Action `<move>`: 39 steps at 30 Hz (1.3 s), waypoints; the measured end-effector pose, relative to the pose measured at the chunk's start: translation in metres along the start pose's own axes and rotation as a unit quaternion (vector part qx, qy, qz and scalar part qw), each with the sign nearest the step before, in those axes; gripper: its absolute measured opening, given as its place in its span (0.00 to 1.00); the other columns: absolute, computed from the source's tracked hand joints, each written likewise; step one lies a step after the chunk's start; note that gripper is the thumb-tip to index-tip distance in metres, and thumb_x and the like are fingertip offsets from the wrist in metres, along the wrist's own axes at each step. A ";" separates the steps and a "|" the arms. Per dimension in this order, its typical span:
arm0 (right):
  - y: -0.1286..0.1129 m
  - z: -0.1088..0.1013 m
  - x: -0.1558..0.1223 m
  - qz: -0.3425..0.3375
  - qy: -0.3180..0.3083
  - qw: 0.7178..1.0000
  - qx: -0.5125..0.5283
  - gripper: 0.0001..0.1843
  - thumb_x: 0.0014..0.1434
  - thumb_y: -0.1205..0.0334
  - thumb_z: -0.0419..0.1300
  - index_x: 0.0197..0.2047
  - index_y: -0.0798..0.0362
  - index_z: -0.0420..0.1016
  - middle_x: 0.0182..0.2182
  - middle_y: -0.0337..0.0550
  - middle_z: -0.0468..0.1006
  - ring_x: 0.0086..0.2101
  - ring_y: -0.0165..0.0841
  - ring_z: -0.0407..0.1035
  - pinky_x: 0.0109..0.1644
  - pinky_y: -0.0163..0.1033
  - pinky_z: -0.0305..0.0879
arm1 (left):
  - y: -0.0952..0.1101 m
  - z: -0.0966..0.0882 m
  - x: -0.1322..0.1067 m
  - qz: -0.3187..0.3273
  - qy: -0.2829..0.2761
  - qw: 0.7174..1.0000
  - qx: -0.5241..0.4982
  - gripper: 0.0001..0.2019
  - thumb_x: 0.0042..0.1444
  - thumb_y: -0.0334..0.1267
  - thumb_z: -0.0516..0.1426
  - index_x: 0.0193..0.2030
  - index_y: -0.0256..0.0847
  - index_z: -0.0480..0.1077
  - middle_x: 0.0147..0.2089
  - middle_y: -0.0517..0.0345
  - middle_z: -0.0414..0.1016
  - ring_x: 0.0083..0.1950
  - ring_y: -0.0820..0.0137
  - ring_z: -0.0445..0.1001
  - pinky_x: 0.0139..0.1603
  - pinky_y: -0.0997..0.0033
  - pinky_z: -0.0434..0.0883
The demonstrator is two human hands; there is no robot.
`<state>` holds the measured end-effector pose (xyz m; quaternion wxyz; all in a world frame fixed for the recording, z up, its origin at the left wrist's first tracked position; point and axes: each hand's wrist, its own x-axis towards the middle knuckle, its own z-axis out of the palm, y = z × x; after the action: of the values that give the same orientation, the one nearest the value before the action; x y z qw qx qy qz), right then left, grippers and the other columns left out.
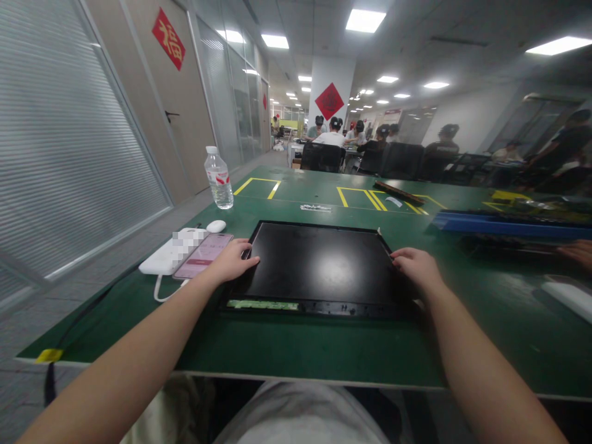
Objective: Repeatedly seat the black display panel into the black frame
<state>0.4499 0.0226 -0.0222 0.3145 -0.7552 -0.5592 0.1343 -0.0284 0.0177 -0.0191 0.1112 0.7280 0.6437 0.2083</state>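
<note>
A flat black screen panel (319, 265) lies on the green table (296, 345) in front of me, with a narrow green circuit strip (263, 304) along its near edge. My left hand (234, 260) grips the panel's left edge, fingers curled onto its surface. At the right edge, my right hand (419, 266) holds the panel the same way, fingers curled over the rim.
Left of the panel lie a phone (203, 255) on a white power bank (169, 258), a white mouse (216, 226) and a water bottle (219, 177). A blue tray (509, 223) and another person's hand (578, 251) are at right. Seated people work at the back.
</note>
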 end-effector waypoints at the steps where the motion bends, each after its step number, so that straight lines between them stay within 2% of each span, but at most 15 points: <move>1: 0.000 0.000 0.000 -0.002 -0.001 1.000 -0.005 0.13 0.46 0.63 0.60 0.35 0.49 0.83 0.31 0.42 0.83 0.33 0.37 0.75 0.38 0.38 0.67 | 0.000 0.000 0.000 0.001 0.000 1.000 0.003 0.24 0.50 0.53 0.58 0.47 0.38 0.78 0.62 0.42 0.71 0.63 0.50 0.68 0.67 0.56 0.62; 10: 0.000 0.000 -0.001 -0.015 0.001 0.999 -0.044 0.14 0.48 0.62 0.58 0.37 0.49 0.83 0.34 0.42 0.83 0.35 0.37 0.75 0.39 0.39 0.66 | -0.003 0.001 0.001 0.019 -0.001 1.000 0.007 0.27 0.49 0.55 0.59 0.48 0.36 0.77 0.62 0.39 0.71 0.64 0.48 0.68 0.68 0.54 0.61; 17: 0.000 0.000 -0.001 -0.023 0.005 0.998 -0.054 0.13 0.49 0.62 0.58 0.36 0.48 0.83 0.33 0.43 0.83 0.35 0.38 0.75 0.40 0.40 0.66 | -0.001 0.003 -0.001 0.015 -0.020 0.999 0.029 0.29 0.52 0.51 0.56 0.56 0.33 0.73 0.65 0.36 0.67 0.66 0.49 0.65 0.69 0.55 0.59; 24: -0.008 -0.003 -0.005 -0.028 0.017 0.998 -0.054 0.11 0.50 0.62 0.60 0.36 0.48 0.83 0.34 0.42 0.83 0.37 0.39 0.75 0.42 0.40 0.68 | -0.003 -0.001 -0.005 0.076 -0.018 0.996 0.031 0.37 0.51 0.57 0.57 0.63 0.35 0.67 0.69 0.38 0.59 0.70 0.47 0.57 0.69 0.50 0.57; 28: -0.016 -0.001 -0.010 -0.068 -0.008 0.996 -0.049 0.14 0.53 0.62 0.60 0.42 0.48 0.83 0.41 0.42 0.83 0.43 0.39 0.75 0.50 0.40 0.68 | -0.001 -0.011 -0.008 0.127 -0.062 0.989 0.040 0.37 0.51 0.59 0.58 0.64 0.38 0.68 0.71 0.39 0.58 0.70 0.48 0.58 0.69 0.51 0.57; 31: -0.018 0.004 -0.013 -0.124 -0.052 0.990 -0.030 0.21 0.53 0.64 0.60 0.50 0.46 0.81 0.51 0.40 0.80 0.50 0.39 0.73 0.58 0.42 0.65 | 0.002 -0.018 -0.012 0.151 -0.102 0.983 0.021 0.36 0.50 0.58 0.60 0.64 0.43 0.69 0.72 0.43 0.58 0.70 0.50 0.60 0.69 0.54 0.58; 33: -0.016 0.007 -0.014 -0.144 -0.087 0.986 -0.020 0.24 0.52 0.66 0.61 0.54 0.45 0.80 0.55 0.39 0.77 0.54 0.40 0.71 0.62 0.44 0.62 | 0.003 -0.022 -0.014 0.159 -0.126 0.979 0.007 0.36 0.49 0.57 0.62 0.64 0.46 0.68 0.72 0.46 0.57 0.71 0.51 0.59 0.69 0.55 0.58; 36: -0.013 0.010 -0.014 -0.144 -0.123 0.982 -0.022 0.25 0.52 0.67 0.62 0.54 0.46 0.80 0.55 0.41 0.77 0.57 0.41 0.69 0.64 0.45 0.61 | 0.006 -0.026 -0.018 0.163 -0.165 0.973 -0.010 0.39 0.45 0.56 0.65 0.65 0.49 0.67 0.74 0.48 0.56 0.72 0.51 0.58 0.69 0.56 0.58; 39: -0.012 0.011 -0.013 -0.146 -0.131 0.980 -0.020 0.22 0.53 0.68 0.61 0.51 0.46 0.81 0.56 0.41 0.77 0.58 0.41 0.69 0.65 0.45 0.60 | 0.009 -0.030 -0.020 0.169 -0.192 0.966 -0.026 0.42 0.43 0.55 0.67 0.66 0.49 0.66 0.74 0.48 0.56 0.72 0.50 0.57 0.69 0.55 0.58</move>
<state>0.4299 0.0159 -0.0252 0.2393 -0.6479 -0.7021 0.1733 -0.0359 -0.0063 0.0082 0.2143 0.8494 0.4725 0.0972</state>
